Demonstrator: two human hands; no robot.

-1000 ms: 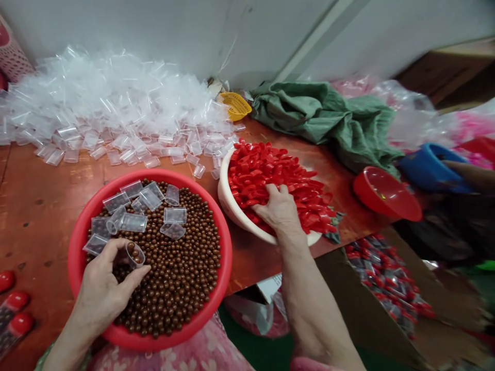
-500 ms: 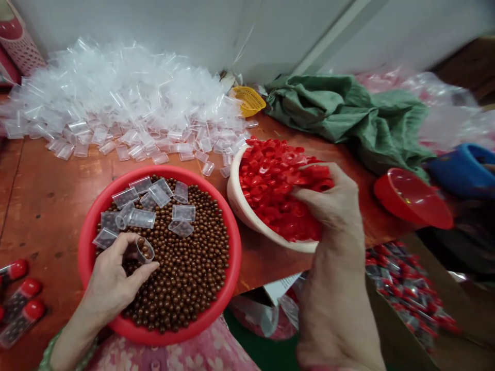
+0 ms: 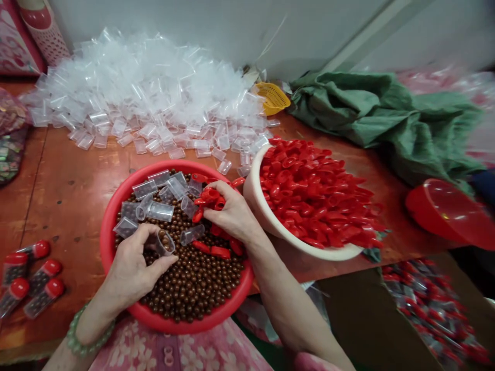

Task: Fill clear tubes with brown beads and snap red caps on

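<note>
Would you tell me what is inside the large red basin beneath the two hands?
Brown beads, clear tubes and red caps show inside the red basin. The beads hide its bottom, and what lies directly beneath the left hand and right hand cannot be seen.

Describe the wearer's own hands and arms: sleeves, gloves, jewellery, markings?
Both the left hand and right hand are bare, no gloves. A pale green beaded bracelet circles the left wrist; none on the right. Forearms uncovered. A pink sleeve shows on the right arm; no rings or markings visible.
</note>
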